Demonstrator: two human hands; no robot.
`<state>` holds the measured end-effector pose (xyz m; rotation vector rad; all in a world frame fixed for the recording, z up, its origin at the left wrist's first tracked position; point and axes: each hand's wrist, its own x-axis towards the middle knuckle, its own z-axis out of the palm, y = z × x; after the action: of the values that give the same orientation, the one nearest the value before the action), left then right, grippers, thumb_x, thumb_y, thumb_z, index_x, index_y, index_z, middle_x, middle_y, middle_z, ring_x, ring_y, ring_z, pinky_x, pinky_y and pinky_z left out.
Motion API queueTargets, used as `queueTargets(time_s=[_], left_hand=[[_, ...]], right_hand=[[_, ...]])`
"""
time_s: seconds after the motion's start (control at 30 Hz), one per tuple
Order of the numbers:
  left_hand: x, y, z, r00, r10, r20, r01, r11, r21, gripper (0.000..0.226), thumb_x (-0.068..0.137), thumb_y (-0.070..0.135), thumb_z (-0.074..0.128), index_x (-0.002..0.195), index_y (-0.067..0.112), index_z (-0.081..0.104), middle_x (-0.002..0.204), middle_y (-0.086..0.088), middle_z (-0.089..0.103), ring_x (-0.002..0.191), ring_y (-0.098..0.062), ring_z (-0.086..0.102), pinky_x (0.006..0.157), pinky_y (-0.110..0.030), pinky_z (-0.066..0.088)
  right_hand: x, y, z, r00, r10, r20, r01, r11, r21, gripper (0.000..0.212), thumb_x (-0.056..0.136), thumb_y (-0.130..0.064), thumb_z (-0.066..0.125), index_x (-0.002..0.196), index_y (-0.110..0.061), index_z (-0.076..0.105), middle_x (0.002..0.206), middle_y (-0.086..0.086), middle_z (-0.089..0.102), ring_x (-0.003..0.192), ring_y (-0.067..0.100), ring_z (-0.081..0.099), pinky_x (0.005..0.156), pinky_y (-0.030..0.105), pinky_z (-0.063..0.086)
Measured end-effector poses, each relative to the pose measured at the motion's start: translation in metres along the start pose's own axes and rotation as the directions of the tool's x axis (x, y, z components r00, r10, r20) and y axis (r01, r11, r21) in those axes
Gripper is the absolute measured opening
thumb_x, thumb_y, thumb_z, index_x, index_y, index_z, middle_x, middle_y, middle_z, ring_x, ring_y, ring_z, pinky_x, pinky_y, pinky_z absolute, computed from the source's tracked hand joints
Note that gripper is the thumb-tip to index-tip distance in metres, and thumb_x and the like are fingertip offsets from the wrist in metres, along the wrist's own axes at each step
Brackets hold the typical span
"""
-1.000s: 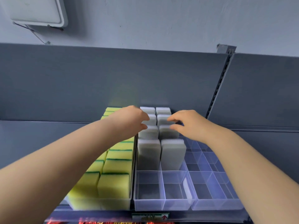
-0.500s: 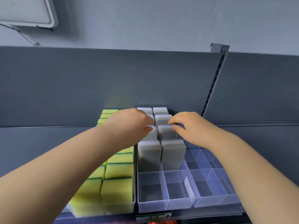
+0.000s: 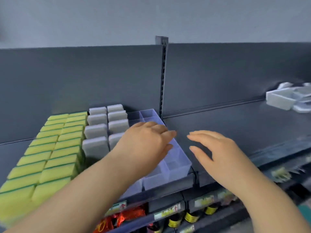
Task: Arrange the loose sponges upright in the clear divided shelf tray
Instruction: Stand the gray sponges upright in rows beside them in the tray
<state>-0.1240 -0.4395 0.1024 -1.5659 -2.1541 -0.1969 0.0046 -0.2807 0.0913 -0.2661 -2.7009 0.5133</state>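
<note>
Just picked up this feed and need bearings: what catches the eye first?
A block of yellow-green sponges fills the left of the shelf, with grey sponges upright in the clear divided tray beside it. Both hands are open and empty: the left hand over the tray's vacant compartments, the right hand over bare shelf beside it. A blurred pale heap lies far right.

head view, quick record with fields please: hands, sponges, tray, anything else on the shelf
left hand: open, empty, over the clear tray
right hand: open, empty, over bare shelf right of the tray
grey sponges: upright, two columns, beside the tray's empty compartments
yellow sponges: upright rows, left of the grey ones
far right: pale pile, blurred
</note>
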Motion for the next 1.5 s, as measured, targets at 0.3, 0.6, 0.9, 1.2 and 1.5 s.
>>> queueTargets(time_s=[0.3, 0.6, 0.9, 1.2, 1.5], left_hand=[[0.080, 0.223, 0.084, 0.998, 0.069, -0.009, -0.069, 0.955, -0.289, 0.038, 0.087, 0.034, 0.041, 0.110, 0.018, 0.066, 0.102, 0.002, 0.069, 0.089, -0.023, 0.066, 0.080, -0.033, 0.053], [0.131, 0.365, 0.135, 0.970, 0.208, 0.128, -0.148, 0.918, -0.369, 0.039, 0.079, 0.038, 0.039, 0.092, 0.027, 0.074, 0.086, 0.012, 0.071, 0.077, -0.013, 0.068, 0.064, -0.022, 0.053], [0.248, 0.419, 0.185, 0.977, 0.212, 0.035, -0.183, 0.905, -0.385, 0.028, 0.081, 0.032, 0.052, 0.099, 0.023, 0.072, 0.088, 0.008, 0.071, 0.080, -0.017, 0.068, 0.065, -0.030, 0.054], [0.426, 0.440, 0.258, 0.987, 0.158, -0.005, -0.147, 0.912, -0.382, 0.030, 0.079, 0.025, 0.070, 0.109, 0.019, 0.068, 0.095, 0.002, 0.071, 0.085, -0.023, 0.067, 0.068, -0.034, 0.054], [0.538, 0.463, 0.309, 0.998, 0.062, 0.028, -0.044, 0.903, -0.428, 0.038, 0.092, 0.028, 0.054, 0.129, 0.019, 0.056, 0.124, 0.001, 0.061, 0.115, -0.024, 0.055, 0.090, -0.034, 0.045]], right_hand=[[-0.188, 0.179, -0.060, 0.914, 0.399, -0.076, -0.397, 0.917, 0.033, 0.035, 0.092, -0.033, 0.051, 0.126, -0.028, 0.053, 0.128, -0.017, 0.049, 0.119, 0.002, 0.045, 0.094, 0.013, 0.032], [-0.301, 0.282, -0.097, 0.756, 0.652, -0.057, -0.653, 0.757, 0.011, 0.036, 0.094, -0.035, 0.046, 0.130, -0.028, 0.048, 0.133, -0.010, 0.049, 0.122, 0.007, 0.043, 0.098, 0.020, 0.033], [-0.279, 0.394, -0.138, 0.743, 0.659, -0.117, -0.664, 0.748, -0.007, 0.038, 0.095, -0.037, 0.044, 0.131, -0.029, 0.047, 0.135, -0.009, 0.047, 0.125, 0.008, 0.040, 0.100, 0.023, 0.032], [-0.203, 0.543, -0.218, 0.745, 0.636, -0.200, -0.659, 0.748, -0.077, 0.032, 0.093, -0.032, 0.048, 0.123, -0.025, 0.055, 0.122, -0.011, 0.055, 0.112, 0.009, 0.050, 0.088, 0.016, 0.034], [-0.143, 0.667, -0.243, 0.793, 0.584, -0.171, -0.586, 0.809, 0.043, 0.031, 0.092, -0.031, 0.050, 0.122, -0.026, 0.056, 0.121, -0.013, 0.055, 0.107, -0.001, 0.047, 0.088, 0.011, 0.032]])
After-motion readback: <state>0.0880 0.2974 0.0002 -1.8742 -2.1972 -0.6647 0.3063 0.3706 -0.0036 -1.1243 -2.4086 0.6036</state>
